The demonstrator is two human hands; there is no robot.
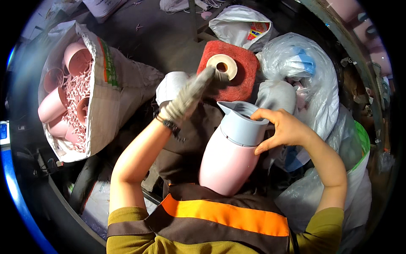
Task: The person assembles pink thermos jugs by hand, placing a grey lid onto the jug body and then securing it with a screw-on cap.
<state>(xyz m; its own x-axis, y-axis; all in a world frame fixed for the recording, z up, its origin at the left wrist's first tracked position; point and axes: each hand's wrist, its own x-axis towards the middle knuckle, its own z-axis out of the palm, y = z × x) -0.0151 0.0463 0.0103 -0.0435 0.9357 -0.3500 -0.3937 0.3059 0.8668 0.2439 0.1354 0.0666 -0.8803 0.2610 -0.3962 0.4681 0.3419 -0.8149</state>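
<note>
A pink vacuum jug (228,163) with a grey spouted collar (243,127) stands tilted against my lap. My bare right hand (277,129) is closed on the collar, fingers over the rim and thumb on the outer side. Its mouth is partly hidden by those fingers. My left hand (188,95), in a pale knitted glove, stretches forward, somewhat blurred. Its extended fingertips reach the lower edge of a cream ring (228,63) with a hole in the middle. The ring lies on a red, rough-surfaced pad (247,78); whether the fingers press on it is unclear.
On the left, a white woven sack (122,84) holds several pink cylindrical parts (53,106) and pink shreds. Clear plastic bags (317,89) crowd the right side. Behind the pad sits a white bag (234,25). Near my left wrist is a white rounded object (171,84).
</note>
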